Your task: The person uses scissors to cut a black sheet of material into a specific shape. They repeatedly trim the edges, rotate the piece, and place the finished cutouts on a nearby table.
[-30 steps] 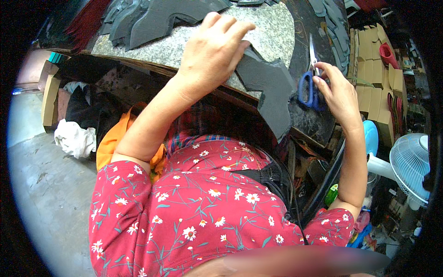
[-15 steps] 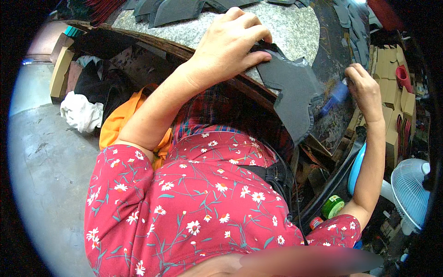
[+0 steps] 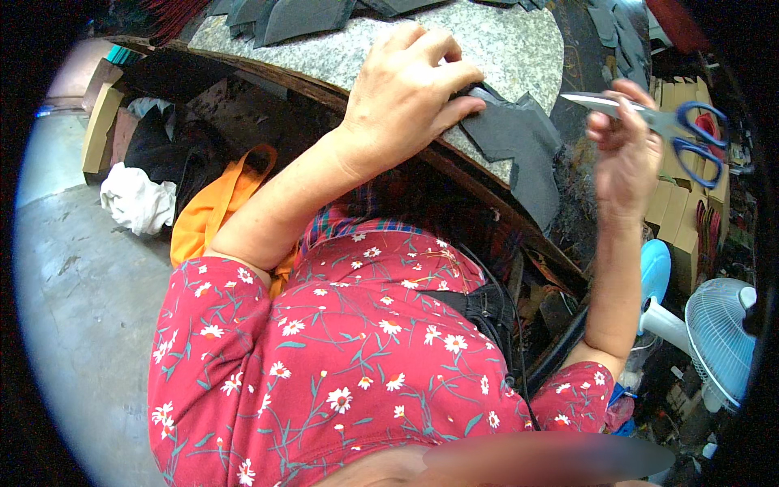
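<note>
On the speckled grey stone slab (image 3: pixel 519 49) seen from the head camera, the left hand (image 3: pixel 402 101) lies palm down, fingers curled and pressing on a dark grey, zigzag-cut piece of felt-like sheet (image 3: pixel 519 150), which hangs partly over the slab's curved near edge. The right hand (image 3: pixel 621 158) is lifted off to the side, well apart from the sheet, its fingers loosely closed round blue-handled scissors (image 3: pixel 677 130) whose blades are together and point left toward the slab. This looks like a pause between cuts: the sheet is pinned, the scissors not yet at it. A next cut would call for opening the blades and meeting the overhanging edge. Free space lies between sheet and scissors; more dark cut pieces (image 3: pixel 284 16) crowd the slab's far side, and stacked brown cardboard boxes (image 3: pixel 673 211) and a pale blue fan (image 3: pixel 718 337) stand close on the right.
</note>
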Tool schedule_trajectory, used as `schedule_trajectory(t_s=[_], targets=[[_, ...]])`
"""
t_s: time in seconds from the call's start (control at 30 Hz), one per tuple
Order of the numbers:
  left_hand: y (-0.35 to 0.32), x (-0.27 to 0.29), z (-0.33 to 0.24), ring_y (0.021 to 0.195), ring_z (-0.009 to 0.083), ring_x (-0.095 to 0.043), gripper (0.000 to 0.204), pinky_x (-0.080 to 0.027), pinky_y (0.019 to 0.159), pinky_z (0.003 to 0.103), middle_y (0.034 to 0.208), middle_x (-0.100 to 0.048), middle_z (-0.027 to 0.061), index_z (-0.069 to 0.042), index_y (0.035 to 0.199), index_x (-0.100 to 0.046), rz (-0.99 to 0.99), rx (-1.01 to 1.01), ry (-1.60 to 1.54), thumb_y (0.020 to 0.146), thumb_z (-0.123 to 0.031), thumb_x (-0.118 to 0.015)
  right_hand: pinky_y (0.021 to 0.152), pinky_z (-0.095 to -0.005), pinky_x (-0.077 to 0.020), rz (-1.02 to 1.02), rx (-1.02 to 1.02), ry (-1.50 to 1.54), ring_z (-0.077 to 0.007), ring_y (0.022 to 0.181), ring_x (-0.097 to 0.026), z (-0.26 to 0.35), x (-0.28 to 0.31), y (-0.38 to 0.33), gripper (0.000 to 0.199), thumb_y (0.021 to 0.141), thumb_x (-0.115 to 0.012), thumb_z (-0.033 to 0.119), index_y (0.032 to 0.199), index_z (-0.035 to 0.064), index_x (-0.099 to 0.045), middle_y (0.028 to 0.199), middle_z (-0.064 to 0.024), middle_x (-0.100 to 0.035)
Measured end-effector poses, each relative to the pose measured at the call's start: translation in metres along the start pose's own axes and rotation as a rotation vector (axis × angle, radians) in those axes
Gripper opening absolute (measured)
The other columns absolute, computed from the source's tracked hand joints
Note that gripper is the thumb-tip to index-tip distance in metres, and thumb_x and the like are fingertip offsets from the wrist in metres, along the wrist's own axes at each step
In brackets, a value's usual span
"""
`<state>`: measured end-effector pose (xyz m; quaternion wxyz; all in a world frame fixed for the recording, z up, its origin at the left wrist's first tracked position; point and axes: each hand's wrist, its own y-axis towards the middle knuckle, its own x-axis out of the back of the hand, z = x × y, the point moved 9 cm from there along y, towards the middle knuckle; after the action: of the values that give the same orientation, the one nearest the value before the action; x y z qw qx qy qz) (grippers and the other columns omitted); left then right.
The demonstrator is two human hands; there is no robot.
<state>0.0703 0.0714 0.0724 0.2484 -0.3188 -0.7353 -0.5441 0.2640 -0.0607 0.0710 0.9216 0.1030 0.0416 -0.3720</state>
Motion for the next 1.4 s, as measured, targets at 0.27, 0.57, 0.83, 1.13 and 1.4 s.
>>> schedule_trajectory(t_s=[0.27,0.57,0.83,1.13,1.4], targets=[[0.0,0.002,-0.003,0.088,0.0259,-0.053,0.027,-0.045,0.08,0.037,0.092,-0.059,0.0044,-0.012,0.095,-0.066,-0.077,0.017,0.045,0.073,-0.027,-0.072,0.065,-0.0273,-0.0564,0.149,-0.019,0.006,-0.015,0.074,-0.065,-0.028,-0.07,-0.013,0.018,0.086,-0.061,0.001,0.101,0.0025,-0.052,0.092,-0.0104,-0.062],[-0.003,0.001,-0.008,0.083,0.0242,-0.051,0.019,-0.042,0.077,0.038,0.081,-0.055,0.0025,-0.013,0.079,-0.062,-0.087,0.011,-0.017,0.068,-0.025,-0.073,0.062,-0.0229,-0.0519,0.178,0.248,-0.21,-0.0123,0.07,-0.061,-0.013,-0.078,-0.03,0.008,0.083,-0.058,-0.005,0.088,0.001,-0.055,0.091,-0.0093,-0.057],[-0.003,0.002,-0.01,0.08,0.0241,-0.051,0.018,-0.042,0.075,0.038,0.08,-0.053,0.0029,-0.013,0.076,-0.061,-0.097,-0.005,-0.01,0.069,-0.025,-0.072,0.066,-0.0278,-0.0472,0.169,0.369,-0.438,-0.0168,0.072,-0.057,-0.006,-0.084,-0.033,0.012,0.073,-0.061,-0.007,0.079,0.001,-0.055,0.085,-0.0102,-0.057],[-0.003,0.001,-0.013,0.082,0.024,-0.052,0.019,-0.042,0.077,0.038,0.081,-0.053,0.0034,-0.013,0.075,-0.06,-0.085,-0.022,-0.005,0.068,-0.025,-0.073,0.072,-0.028,-0.0457,0.15,0.377,-0.425,-0.0189,0.077,-0.056,-0.001,-0.084,-0.035,0.013,0.071,-0.061,-0.008,0.078,0.0027,-0.056,0.084,-0.0101,-0.058],[-0.003,0.001,-0.012,0.083,0.0236,-0.051,0.02,-0.041,0.078,0.038,0.082,-0.053,0.0029,-0.013,0.079,-0.062,-0.085,-0.014,-0.014,0.068,-0.025,-0.073,0.07,-0.0287,-0.0466,0.199,0.407,-0.497,-0.0194,0.076,-0.057,-0.002,-0.09,-0.037,0.014,0.071,-0.061,-0.007,0.078,0.0031,-0.056,0.084,-0.01,-0.059]])
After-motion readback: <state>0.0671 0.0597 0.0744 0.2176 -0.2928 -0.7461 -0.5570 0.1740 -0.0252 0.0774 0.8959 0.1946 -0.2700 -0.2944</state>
